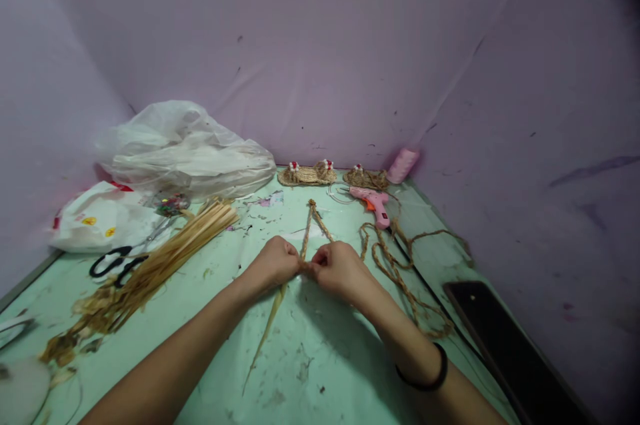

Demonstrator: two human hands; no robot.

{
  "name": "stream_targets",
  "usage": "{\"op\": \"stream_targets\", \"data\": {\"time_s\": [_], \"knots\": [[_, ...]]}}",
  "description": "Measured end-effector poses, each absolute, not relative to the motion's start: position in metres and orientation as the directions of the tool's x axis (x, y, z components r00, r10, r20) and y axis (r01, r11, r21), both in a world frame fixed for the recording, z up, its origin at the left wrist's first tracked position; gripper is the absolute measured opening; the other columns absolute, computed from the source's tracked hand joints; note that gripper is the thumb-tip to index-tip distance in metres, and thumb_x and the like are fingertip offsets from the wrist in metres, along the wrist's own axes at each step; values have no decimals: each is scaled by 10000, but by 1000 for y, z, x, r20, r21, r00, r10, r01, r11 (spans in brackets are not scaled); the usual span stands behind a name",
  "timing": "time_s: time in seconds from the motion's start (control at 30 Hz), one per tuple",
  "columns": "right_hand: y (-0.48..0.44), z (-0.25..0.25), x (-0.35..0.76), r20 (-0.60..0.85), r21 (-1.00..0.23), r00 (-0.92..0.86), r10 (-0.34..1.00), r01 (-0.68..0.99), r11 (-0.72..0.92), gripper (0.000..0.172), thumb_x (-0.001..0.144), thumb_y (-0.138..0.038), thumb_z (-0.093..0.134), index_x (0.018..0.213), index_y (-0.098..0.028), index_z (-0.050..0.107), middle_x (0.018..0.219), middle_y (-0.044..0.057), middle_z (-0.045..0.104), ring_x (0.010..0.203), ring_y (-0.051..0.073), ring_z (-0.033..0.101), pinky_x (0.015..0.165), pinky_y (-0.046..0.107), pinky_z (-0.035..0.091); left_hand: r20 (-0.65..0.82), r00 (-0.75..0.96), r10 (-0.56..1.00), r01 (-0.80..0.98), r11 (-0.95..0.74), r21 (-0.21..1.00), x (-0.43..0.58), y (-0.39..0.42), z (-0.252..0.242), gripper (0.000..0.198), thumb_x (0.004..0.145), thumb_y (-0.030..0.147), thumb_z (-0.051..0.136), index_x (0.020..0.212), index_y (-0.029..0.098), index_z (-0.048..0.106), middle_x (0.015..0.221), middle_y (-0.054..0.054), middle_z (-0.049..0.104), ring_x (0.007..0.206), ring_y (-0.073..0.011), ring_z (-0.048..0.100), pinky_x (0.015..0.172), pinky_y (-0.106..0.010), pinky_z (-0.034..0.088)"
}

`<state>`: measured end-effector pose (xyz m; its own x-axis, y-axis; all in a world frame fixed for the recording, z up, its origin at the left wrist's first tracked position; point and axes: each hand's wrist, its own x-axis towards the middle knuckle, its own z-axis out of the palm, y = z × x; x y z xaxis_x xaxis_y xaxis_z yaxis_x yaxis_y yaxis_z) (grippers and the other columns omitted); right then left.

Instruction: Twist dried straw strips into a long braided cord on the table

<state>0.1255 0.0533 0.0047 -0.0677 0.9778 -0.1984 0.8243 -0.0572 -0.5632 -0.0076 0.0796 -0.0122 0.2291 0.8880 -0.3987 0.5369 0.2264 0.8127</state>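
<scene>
Both my hands meet over the middle of the table, pinching a braided straw cord [307, 238]. My left hand [277, 260] is closed on the cord, and a loose flat strand [267, 331] trails down toward me from beneath it. Just to the right, my right hand [340, 268] is closed on the same cord, thumb and fingers pressed together. Beyond the hands the cord rises to a knotted point and comes back down, forming a narrow loop. More braided cord [395, 271] lies in loose coils right of my right hand.
On the left lie a bundle of dry straw [170, 258], black-handled scissors [111, 261] and plastic bags [185, 151]. At the back are woven straw pieces [307, 175], a pink glue gun [373, 203] and a pink thread spool [403, 165]. A dark phone-like slab [505, 338] lies right.
</scene>
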Motion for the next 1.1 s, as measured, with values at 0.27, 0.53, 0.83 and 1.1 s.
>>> {"op": "stream_targets", "data": {"time_s": [0.27,0.53,0.83,1.1], "knots": [[33,5,99,-41,-540,-132,990,837,89,197,678,-166,468,648,-133,660,601,85,630,481,117,463,464,236,248,-520,236,821,310,444,841,-10,75,2,92,492,153,455,402,143,437,299,51,335,281,-38,221,322,-196,102],[53,7,123,-55,-787,-4,998,616,-40,223,698,-331,493,612,-155,600,562,32,594,506,112,488,479,213,314,-525,329,785,293,444,847,-20,83,4,65,486,183,535,471,127,504,308,73,341,280,-17,198,328,-185,94],[59,-17,113,-400,-904,-119,909,211,-371,127,653,-206,482,544,-144,498,404,-59,397,358,44,295,385,189,210,-459,396,795,306,357,883,-20,82,-1,76,513,173,496,449,131,494,323,65,329,311,-27,215,354,-193,132],[60,-11,117,-439,-895,-109,892,139,-423,60,581,-133,495,526,-129,520,433,-37,503,334,23,261,383,197,170,-380,340,860,735,10,678,-24,77,12,157,556,225,511,460,118,575,391,-7,454,401,-93,387,424,-211,257]]}}
